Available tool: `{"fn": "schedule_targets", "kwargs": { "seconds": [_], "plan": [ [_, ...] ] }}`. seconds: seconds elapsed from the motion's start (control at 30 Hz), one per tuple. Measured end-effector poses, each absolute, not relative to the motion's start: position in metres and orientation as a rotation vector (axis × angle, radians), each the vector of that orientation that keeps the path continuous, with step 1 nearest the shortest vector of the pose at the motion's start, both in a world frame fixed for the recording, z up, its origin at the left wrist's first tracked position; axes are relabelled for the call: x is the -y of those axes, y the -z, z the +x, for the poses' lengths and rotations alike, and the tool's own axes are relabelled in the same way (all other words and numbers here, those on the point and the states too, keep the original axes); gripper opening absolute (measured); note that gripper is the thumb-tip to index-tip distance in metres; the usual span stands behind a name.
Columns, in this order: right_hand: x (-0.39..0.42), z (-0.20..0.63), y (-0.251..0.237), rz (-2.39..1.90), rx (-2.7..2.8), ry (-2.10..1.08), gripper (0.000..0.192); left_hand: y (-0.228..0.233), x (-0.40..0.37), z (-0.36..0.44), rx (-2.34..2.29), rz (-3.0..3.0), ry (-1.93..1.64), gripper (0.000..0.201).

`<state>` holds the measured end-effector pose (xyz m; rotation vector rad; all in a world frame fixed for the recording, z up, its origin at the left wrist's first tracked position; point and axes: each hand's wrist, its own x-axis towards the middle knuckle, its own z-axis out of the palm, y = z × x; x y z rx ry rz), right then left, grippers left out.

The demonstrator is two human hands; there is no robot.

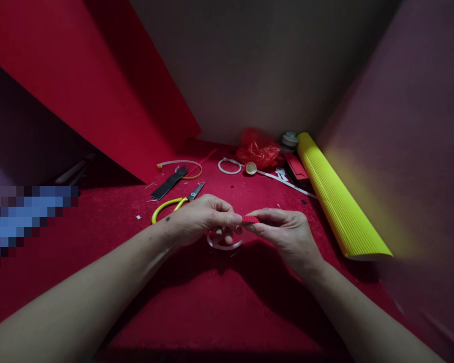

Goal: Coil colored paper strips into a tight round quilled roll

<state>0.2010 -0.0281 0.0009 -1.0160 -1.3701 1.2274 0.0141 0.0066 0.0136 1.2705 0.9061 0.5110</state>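
Note:
A small red ridged strip (250, 220), which looks like corrugated paper, spans the gap between my two hands above the table. My left hand (212, 217) pinches its left end between thumb and fingers. On the other end, the fingertips of my right hand (287, 229) are closed, partly hiding it. Just below my left hand lies a pale strip bent into a loop (226, 247); its upper part is hidden by the fingers. Beside the left wrist are scissors (171, 203) with yellow handles, blades pointing away to the right.
A yellow corrugated roll (336, 196) lies along the right side. Farther back are a red plastic bag (258, 148), a white coil (229, 166), a small round red-rimmed piece (250, 168), a black strip (169, 183) and paper scraps. A large red board (98, 75) leans at left.

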Motion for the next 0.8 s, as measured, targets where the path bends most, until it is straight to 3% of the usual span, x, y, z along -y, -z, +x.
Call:
{"fn": "schedule_targets", "kwargs": {
  "seconds": [0.2,0.53,0.8],
  "plan": [
    [0.029,0.201,0.000,-0.945,1.451,-1.129,0.012,-0.009,-0.009,0.014,-0.796,1.204,-0.513,0.023],
    [0.026,0.198,0.006,-0.731,1.410,-1.271,0.019,0.004,-0.009,0.017,-0.491,1.057,-0.468,0.032],
    [0.024,0.199,0.008,-0.691,1.396,-1.308,0.018,0.003,-0.003,0.020,-0.506,1.114,-0.573,0.037]
  ]
}}
